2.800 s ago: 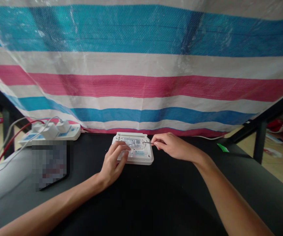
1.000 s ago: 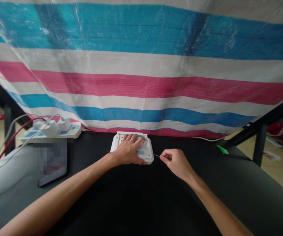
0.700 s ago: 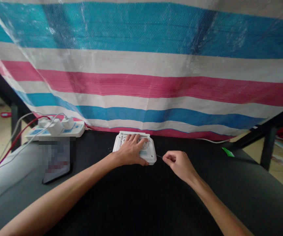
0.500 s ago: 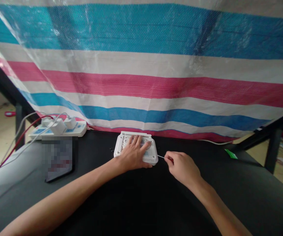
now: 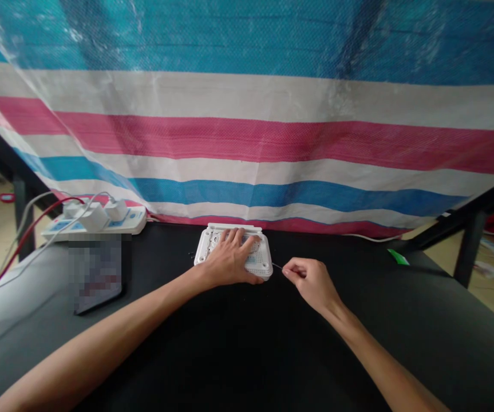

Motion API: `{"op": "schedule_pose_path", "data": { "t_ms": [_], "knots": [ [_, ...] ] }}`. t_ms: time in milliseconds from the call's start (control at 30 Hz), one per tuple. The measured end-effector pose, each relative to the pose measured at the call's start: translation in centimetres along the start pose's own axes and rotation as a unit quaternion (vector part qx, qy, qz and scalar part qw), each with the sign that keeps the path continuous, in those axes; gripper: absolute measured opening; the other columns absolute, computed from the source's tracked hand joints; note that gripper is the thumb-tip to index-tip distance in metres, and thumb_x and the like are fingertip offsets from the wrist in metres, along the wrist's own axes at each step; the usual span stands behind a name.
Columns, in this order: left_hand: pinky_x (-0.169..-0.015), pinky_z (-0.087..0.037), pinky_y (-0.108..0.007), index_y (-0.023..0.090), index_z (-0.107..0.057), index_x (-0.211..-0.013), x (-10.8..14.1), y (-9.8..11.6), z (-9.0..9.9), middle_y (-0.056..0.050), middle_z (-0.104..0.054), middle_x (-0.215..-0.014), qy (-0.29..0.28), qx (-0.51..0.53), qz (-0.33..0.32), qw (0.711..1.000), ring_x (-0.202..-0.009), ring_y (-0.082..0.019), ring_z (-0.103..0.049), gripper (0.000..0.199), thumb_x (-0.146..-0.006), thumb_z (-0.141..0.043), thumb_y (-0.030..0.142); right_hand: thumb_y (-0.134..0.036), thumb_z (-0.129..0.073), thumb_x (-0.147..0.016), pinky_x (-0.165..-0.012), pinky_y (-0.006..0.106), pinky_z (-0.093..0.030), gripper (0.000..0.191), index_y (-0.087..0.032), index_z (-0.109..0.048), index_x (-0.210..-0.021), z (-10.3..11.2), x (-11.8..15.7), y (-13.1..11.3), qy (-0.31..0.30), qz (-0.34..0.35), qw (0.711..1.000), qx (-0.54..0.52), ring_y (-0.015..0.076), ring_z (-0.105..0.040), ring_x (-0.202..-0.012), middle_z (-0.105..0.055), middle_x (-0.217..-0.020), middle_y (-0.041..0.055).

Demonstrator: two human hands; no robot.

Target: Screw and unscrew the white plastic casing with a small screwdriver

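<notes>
A white plastic device [image 5: 264,250] with rounded corners and small perforations lies flat on the black table [image 5: 238,355]. My left hand [image 5: 229,258] rests across it with the fingers spread, the thumb at its near edge. Right of the device, my right hand [image 5: 309,277] is closed in a pinch on a thin rod [image 5: 277,266]. The rod points left to the device's right side; whether its tip touches is too small to tell. Several tiny dark pieces [image 5: 191,254], perhaps screws, lie just left of the device.
A white power strip [image 5: 139,221] with plugs and cables stands at the back left. In front of it lies a dark, partly blurred tablet-like object [image 5: 101,280]. A green packet [image 5: 398,257] is at the right. Striped sheeting [image 5: 247,137] hangs behind the table.
The view has shifted slightly, so everything sits a little higher and further left. My right hand still pinches the rod, which now looks darker; my left hand stays on the device.
</notes>
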State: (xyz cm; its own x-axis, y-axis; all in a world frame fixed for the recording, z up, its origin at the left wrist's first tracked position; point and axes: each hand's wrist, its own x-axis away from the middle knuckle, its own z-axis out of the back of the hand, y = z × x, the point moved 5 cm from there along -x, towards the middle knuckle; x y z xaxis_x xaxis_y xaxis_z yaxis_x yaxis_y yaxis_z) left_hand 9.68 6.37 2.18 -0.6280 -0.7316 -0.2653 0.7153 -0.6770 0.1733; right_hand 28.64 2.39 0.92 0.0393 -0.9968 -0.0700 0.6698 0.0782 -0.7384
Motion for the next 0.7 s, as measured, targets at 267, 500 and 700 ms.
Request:
{"op": "schedule_pose_path", "data": {
  "t_ms": [267,500,700],
  "knots": [
    [-0.107,-0.034,-0.052,0.023,-0.044,-0.135,0.1,0.1,0.4,-0.015,-0.048,-0.131,0.005,0.015,0.013,1.000,-0.123,-0.038,-0.046,0.097,-0.058,-0.076,0.072,-0.035,-0.060,-0.066,-0.046,0.025,-0.028,0.020,-0.017,-0.059,-0.057,-0.1,-0.4,-0.1,-0.047,-0.057,0.990,-0.118,0.0110,-0.042,-0.046,-0.050,-0.048,-0.0011],
    [-0.109,-0.032,-0.053,0.024,-0.039,-0.142,0.2,-0.1,0.4,-0.016,-0.046,-0.136,-0.009,0.027,0.015,0.999,-0.128,-0.040,-0.044,0.104,-0.058,-0.074,0.075,-0.033,-0.058,-0.071,-0.049,0.026,-0.032,0.019,-0.018,-0.058,-0.060,-0.2,-0.4,0.2,-0.069,-0.048,0.992,-0.099,0.0121,-0.045,-0.048,-0.052,-0.051,-0.0006],
    [-0.112,-0.031,-0.052,0.023,-0.032,-0.148,0.2,-0.7,1.1,-0.016,-0.045,-0.145,-0.085,0.056,-0.015,0.995,-0.134,-0.039,-0.041,0.103,-0.066,-0.074,0.068,-0.017,-0.049,-0.085,-0.059,0.028,-0.033,0.021,-0.020,-0.062,-0.068,0.7,0.7,-2.4,-0.016,0.096,0.968,0.230,0.0161,-0.058,-0.061,-0.064,-0.064,0.0018]
  ]
}}
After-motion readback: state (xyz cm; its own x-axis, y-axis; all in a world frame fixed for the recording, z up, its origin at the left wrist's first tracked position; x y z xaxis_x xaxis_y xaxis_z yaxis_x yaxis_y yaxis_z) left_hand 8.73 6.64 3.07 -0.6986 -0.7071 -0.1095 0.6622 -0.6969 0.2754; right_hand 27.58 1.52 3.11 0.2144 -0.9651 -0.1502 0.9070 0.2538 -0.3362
